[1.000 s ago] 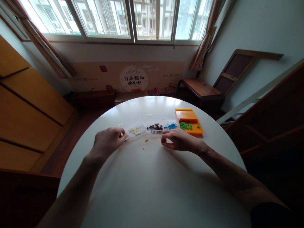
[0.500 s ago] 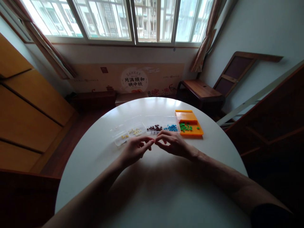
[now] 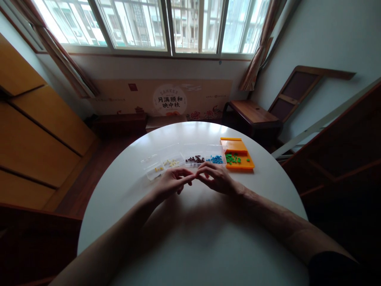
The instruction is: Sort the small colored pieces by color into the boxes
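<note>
My left hand [image 3: 175, 180] and my right hand [image 3: 216, 177] meet fingertip to fingertip above the white table [image 3: 190, 238]. Both are closed in a pinch; whatever lies between the fingertips is too small to make out. Just beyond them sit clear plastic boxes with small building pieces: yellow pieces [image 3: 158, 169], cream pieces [image 3: 171, 163], dark brown pieces [image 3: 195, 159] and blue pieces [image 3: 214, 159]. Right of these, an orange tray [image 3: 245, 165] carries small green pieces [image 3: 232, 158], nearest to my right hand.
The round table's far edge faces a window [image 3: 193, 28] above a printed wall panel [image 3: 208, 93]. A wooden chair [image 3: 253, 111] stands beyond the table at the right. Wooden cabinets [image 3: 38, 147] line the left side.
Both hands stay together at the fingertips; the left fingers have straightened a little toward the right hand. The view has shifted slightly.
</note>
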### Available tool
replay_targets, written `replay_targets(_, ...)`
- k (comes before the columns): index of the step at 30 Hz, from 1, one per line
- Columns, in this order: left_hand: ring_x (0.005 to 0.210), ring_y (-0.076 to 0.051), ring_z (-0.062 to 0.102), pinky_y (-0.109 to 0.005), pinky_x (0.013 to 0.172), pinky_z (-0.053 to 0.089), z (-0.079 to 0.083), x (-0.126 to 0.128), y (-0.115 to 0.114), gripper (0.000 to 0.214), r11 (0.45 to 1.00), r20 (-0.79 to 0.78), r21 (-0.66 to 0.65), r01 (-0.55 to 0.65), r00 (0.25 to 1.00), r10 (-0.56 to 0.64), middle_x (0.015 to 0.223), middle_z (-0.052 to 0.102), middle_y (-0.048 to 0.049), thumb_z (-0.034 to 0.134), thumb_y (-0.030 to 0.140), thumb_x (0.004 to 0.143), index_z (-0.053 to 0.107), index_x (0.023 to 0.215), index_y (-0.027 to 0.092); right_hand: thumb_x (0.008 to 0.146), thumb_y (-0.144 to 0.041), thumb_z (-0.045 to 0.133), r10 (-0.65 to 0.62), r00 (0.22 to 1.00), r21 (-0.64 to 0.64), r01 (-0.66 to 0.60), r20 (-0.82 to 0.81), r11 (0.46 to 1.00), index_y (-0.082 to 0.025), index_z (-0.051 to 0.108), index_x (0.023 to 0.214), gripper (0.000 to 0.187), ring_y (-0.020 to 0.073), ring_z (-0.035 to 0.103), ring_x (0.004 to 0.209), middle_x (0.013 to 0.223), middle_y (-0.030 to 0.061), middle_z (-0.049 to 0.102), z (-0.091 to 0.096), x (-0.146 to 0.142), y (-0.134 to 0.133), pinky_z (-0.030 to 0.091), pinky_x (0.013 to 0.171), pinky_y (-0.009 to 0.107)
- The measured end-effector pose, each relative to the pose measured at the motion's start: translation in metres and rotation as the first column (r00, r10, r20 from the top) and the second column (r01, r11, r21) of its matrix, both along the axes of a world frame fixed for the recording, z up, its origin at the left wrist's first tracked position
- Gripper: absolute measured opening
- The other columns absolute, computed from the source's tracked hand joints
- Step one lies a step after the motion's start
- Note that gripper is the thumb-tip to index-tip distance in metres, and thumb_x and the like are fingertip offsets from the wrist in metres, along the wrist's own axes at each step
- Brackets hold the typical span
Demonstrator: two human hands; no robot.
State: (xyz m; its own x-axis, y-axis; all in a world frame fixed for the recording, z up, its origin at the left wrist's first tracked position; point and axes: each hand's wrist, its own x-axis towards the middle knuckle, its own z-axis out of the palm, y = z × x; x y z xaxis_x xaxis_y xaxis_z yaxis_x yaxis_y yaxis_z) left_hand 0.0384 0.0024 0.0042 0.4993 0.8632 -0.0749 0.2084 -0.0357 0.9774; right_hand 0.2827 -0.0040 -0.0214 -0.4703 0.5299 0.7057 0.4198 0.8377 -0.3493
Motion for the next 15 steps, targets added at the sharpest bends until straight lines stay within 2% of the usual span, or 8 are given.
replay_targets(4, 0.046, -0.007, 0.051, -0.019, 0.044, 0.038, 0.008, -0.008, -0.004, 0.046, 0.998, -0.015, 0.055, 0.002, 1.000, -0.001, 0.079, 0.076, -0.0061, 0.084, 0.057, 0.090, 0.083, 0.103, 0.013, 0.112, -0.031, 0.066, 0.001, 1.000, -0.033, -0.001, -0.012, 0.999, -0.021, 0.072, 0.103, 0.014, 0.0113, 0.063, 0.071, 0.100, 0.0042, 0.076, 0.002, -0.004, -0.001, 0.051, 0.068, 0.024)
replay_targets(7, 0.049, -0.008, 0.053, -0.020, 0.046, 0.040, 0.017, -0.025, -0.002, 0.042, 0.977, -0.120, 0.215, -0.003, 0.992, 0.029, 0.080, 0.077, -0.0060, 0.078, 0.055, 0.095, 0.083, 0.105, 0.014, 0.111, -0.029, 0.065, 0.001, 1.000, -0.081, 0.001, 0.023, 0.997, -0.021, 0.072, 0.104, 0.012, 0.0118, 0.065, 0.074, 0.103, 0.0046, 0.076, 0.003, -0.001, -0.001, 0.052, 0.071, 0.025)
replay_targets(9, 0.053, -0.009, 0.055, -0.020, 0.050, 0.041, 0.023, -0.039, 0.002, 0.038, 0.922, -0.250, 0.385, 0.032, 0.966, 0.071, 0.079, 0.077, -0.0043, 0.073, 0.052, 0.098, 0.084, 0.103, 0.016, 0.109, -0.025, 0.064, 0.003, 0.998, -0.108, 0.004, 0.069, 0.994, -0.021, 0.071, 0.104, 0.010, 0.0122, 0.065, 0.074, 0.104, 0.0049, 0.075, 0.004, 0.003, -0.004, 0.052, 0.071, 0.025)
replay_targets(11, 0.057, -0.011, 0.056, -0.021, 0.056, 0.042, 0.028, -0.052, 0.005, 0.032, 0.844, -0.382, 0.533, 0.057, 0.907, 0.179, 0.077, 0.077, -0.0006, 0.069, 0.049, 0.100, 0.084, 0.101, 0.020, 0.107, -0.021, 0.064, -0.008, 0.993, -0.119, 0.022, 0.119, 0.993, -0.021, 0.071, 0.103, 0.008, 0.0126, 0.063, 0.074, 0.102, 0.0048, 0.075, 0.005, 0.009, -0.009, 0.050, 0.070, 0.025)
replay_targets(13, 0.062, -0.012, 0.061, -0.023, 0.061, 0.042, 0.034, -0.060, 0.008, 0.028, 0.774, -0.475, 0.627, 0.087, 0.830, 0.292, 0.079, 0.079, 0.0012, 0.068, 0.047, 0.098, 0.085, 0.099, 0.025, 0.105, -0.019, 0.065, -0.030, 0.987, -0.121, 0.050, 0.160, 0.991, -0.021, 0.071, 0.103, 0.006, 0.0130, 0.061, 0.073, 0.101, 0.0045, 0.074, 0.006, 0.015, -0.015, 0.048, 0.069, 0.025)
replay_targets(15, 0.071, -0.015, 0.068, -0.024, 0.065, 0.043, 0.039, -0.063, 0.007, 0.025, 0.734, -0.544, 0.665, 0.137, 0.762, 0.351, 0.085, 0.081, 0.0014, 0.067, 0.044, 0.098, 0.085, 0.099, 0.028, 0.103, -0.020, 0.065, -0.058, 0.981, -0.115, 0.080, 0.183, 0.990, -0.021, 0.071, 0.104, 0.006, 0.0134, 0.061, 0.072, 0.100, 0.0042, 0.074, 0.006, 0.019, -0.020, 0.046, 0.069, 0.026)
